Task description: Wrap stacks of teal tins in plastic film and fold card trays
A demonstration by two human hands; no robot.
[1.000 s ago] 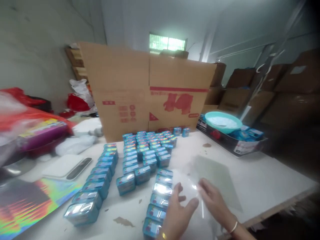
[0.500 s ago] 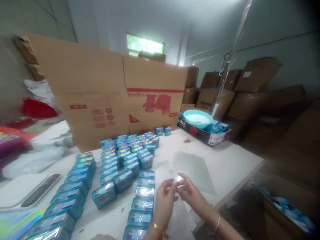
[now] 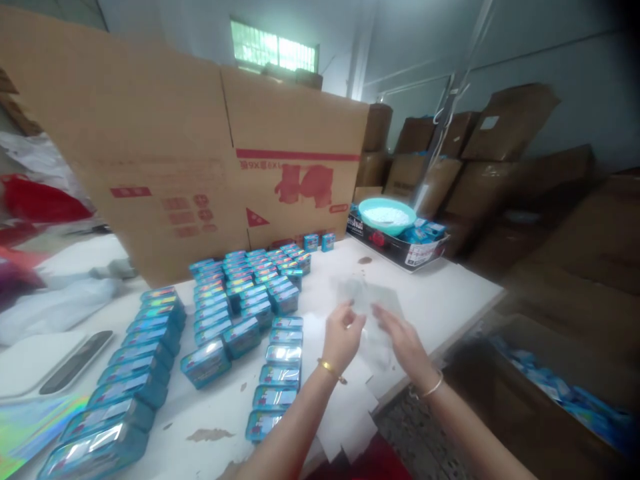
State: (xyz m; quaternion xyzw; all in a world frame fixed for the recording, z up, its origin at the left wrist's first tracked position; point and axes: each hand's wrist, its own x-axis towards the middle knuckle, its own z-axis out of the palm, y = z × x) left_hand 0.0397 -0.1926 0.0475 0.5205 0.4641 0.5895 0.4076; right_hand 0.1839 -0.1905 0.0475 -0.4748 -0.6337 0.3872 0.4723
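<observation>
A clear plastic bag [image 3: 367, 300] is lifted above the white table [image 3: 440, 300], and both hands grip it. My left hand [image 3: 343, 335] pinches its left edge. My right hand [image 3: 403, 337] holds its right side, fingers bent. Left of my hands lie rows of small blue tins [image 3: 245, 293] with shiny wrapped lids, and one column of them [image 3: 277, 373] runs right beside my left wrist. Flat white sheets [image 3: 345, 407] lie on the table under my forearms.
A big cardboard box [image 3: 200, 160] stands behind the tins. A black tray with a teal bowl [image 3: 387, 217] sits at the far right of the table. A white scale [image 3: 45, 360] and holographic sheet [image 3: 30, 427] lie left. An open carton of blue packs [image 3: 560, 393] stands on the floor right.
The view has swung right and nearer the table. My hands have risen from the tabletop with the clear bag and moved apart on it.
</observation>
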